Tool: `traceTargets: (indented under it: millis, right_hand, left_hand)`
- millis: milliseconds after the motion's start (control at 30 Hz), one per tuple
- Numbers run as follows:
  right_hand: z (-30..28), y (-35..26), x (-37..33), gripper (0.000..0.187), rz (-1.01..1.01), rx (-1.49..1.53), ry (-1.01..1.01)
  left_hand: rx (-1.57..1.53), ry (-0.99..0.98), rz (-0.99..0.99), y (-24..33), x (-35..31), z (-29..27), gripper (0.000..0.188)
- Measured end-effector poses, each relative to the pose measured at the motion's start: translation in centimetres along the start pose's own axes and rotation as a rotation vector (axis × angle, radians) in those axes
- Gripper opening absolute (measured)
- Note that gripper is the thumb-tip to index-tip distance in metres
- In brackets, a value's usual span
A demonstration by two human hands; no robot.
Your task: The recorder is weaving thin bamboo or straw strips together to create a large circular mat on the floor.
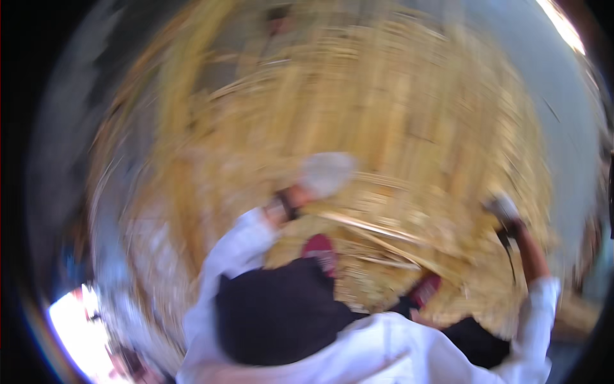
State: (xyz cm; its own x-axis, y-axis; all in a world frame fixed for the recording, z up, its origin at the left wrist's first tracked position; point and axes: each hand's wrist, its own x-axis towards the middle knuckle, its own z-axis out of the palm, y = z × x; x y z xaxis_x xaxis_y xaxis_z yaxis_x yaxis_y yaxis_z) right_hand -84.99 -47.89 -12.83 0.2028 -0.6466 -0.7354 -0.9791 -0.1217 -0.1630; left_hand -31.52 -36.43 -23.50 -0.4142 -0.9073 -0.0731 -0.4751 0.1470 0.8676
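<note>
My left hand (327, 174), in a pale glove, hangs over the yellowish strips (358, 115) in the middle of the view. Motion smears its fingers, so their shape and anything in them cannot be made out. A dark band (285, 203) circles that wrist. Off to the right, my right hand (503, 208) is also gloved and blurred, near the right side of the strips. A black strap or cord (508, 246) dangles by its wrist. Whether this hand holds anything is unclear. Between my hands lies a long, pale, shiny strip (374, 227).
My red shoes (320, 253) stand among the strips, which look like split bamboo or cane. A grey floor (563, 153) borders them on the right. A thick yellow length (182, 77) runs along the left. Far off is a small dark blurred object (278, 19).
</note>
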Motion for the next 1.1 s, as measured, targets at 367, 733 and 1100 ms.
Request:
traceTargets:
  millis: [367,733,1100]
  right_hand:
    - [1.1,0.9,-1.1,0.035,0.231,0.294,0.272]
    - [1.4,0.3,-1.3,0.038,0.218,0.460,0.271]
    - [1.6,-0.6,-0.4,0.038,0.093,0.307,0.327]
  left_hand:
    - [0.572,-0.114,-0.206,9.5,4.0,-7.4,0.017]
    - [0.454,-0.043,-0.163,12.7,4.2,-3.4,0.020]
    - [0.612,-0.035,-0.172,10.8,3.4,-2.3,0.025]
